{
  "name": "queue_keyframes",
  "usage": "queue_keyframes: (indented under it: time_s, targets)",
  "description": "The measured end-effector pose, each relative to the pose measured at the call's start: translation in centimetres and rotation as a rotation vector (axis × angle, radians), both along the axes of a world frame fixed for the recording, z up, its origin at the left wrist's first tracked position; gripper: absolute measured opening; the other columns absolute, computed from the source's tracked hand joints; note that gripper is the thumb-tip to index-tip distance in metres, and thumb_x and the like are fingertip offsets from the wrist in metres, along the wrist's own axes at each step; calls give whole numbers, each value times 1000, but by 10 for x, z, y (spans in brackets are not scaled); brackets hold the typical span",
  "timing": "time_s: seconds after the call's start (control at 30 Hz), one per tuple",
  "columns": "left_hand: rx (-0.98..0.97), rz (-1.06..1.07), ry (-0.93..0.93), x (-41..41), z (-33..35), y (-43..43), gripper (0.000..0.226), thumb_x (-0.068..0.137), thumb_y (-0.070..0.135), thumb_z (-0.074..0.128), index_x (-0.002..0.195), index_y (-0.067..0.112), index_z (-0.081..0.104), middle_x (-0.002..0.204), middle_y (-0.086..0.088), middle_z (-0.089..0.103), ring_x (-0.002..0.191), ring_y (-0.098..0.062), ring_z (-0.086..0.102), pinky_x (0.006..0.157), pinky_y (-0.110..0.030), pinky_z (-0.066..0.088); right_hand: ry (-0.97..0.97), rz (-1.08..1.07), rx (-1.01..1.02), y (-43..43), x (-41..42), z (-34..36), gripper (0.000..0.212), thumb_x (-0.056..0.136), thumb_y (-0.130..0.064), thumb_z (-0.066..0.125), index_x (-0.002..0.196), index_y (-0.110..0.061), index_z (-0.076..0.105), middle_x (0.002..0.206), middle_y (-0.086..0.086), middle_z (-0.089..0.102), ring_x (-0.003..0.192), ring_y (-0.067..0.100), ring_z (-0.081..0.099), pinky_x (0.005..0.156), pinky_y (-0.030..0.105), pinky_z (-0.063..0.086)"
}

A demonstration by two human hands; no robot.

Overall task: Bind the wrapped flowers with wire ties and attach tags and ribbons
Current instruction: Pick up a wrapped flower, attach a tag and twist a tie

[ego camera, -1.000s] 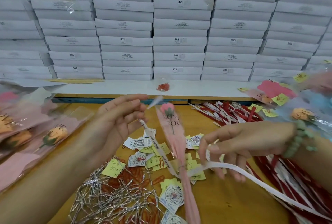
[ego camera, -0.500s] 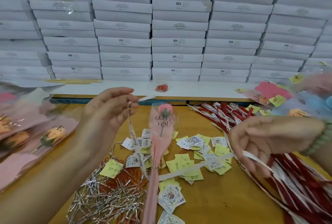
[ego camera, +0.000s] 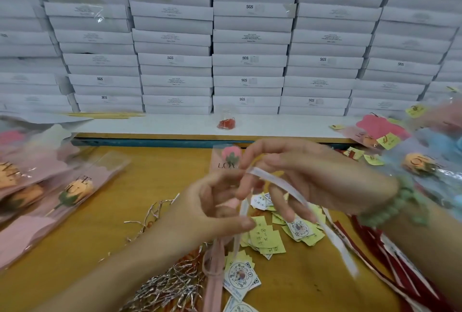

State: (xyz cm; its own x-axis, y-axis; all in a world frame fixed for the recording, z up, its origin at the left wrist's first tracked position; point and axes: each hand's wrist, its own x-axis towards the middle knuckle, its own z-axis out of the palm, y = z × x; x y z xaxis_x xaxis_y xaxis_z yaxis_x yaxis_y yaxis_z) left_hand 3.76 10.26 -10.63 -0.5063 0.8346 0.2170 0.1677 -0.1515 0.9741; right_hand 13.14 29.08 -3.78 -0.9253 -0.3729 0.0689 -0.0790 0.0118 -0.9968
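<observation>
Right hand (ego camera: 312, 181) pinches white ribbon (ego camera: 287, 186) beside the wrapped flower (ego camera: 231, 159) gripped by left hand (ego camera: 212, 211); slack could slip loose.

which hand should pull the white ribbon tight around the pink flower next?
Right, probably. The right hand already has the white ribbon draped over its fingers, with the free tail on its side. The left hand holds the pink wrapped flower.

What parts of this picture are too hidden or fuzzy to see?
Head view only:
- Ribbon knot: the left hand and right hand cover where the white ribbon meets the pink wrapped flower.
- "LOVE" print: partly behind fingers.
- Box labels: too small.
- Bouquets at right: blurred, edge-cut.
</observation>
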Motion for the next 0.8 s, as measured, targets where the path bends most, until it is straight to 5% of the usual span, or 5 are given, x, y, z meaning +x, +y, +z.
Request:
queue_keyframes:
  time_s: [0.1,0.23,0.53,0.7,0.8]
  targets:
    - [-12,35,-13,8,-4,3,28,72,4,78,98,7,68,97,-2,76,87,-16,71,72,-20,57,114,-173,199,-17,-6,-8,20,99,-25,49,111,-11,57,94,10,70,50,15,56,39,19,40]
    - [-21,89,-37,7,-7,4,11,81,12,67,90,9,73,93,-14,76,90,-29,70,73,-32,55,161,-316,165,-20,-16,-18,23,101,-26,47,114,-10,58,98,9,73,52,17,51,52,28,44]
    - [21,4,-165,-1,-11,3,22,82,23,70,100,13,75,105,-14,74,104,-40,66,86,-34,56,274,-345,290,-18,-23,-31,43,100,-51,31,139,-38,41,132,-12,61,125,11,55,110,42,35]
    - [116,-103,-321,-5,-8,1,28,82,13,70,101,-7,67,112,-22,70,97,-22,72,73,-21,57,92,-526,63,-20,-33,-20,45,106,-29,24,148,-16,32,143,13,51,129,35,50,104,44,40]
    - [169,-123,-354,-7,-8,0,18,80,8,72,93,-4,70,115,-24,68,101,-25,71,73,-23,59,89,-698,131,-15,-35,-30,47,103,-43,25,148,-32,30,128,-3,63,112,19,64,95,34,51]
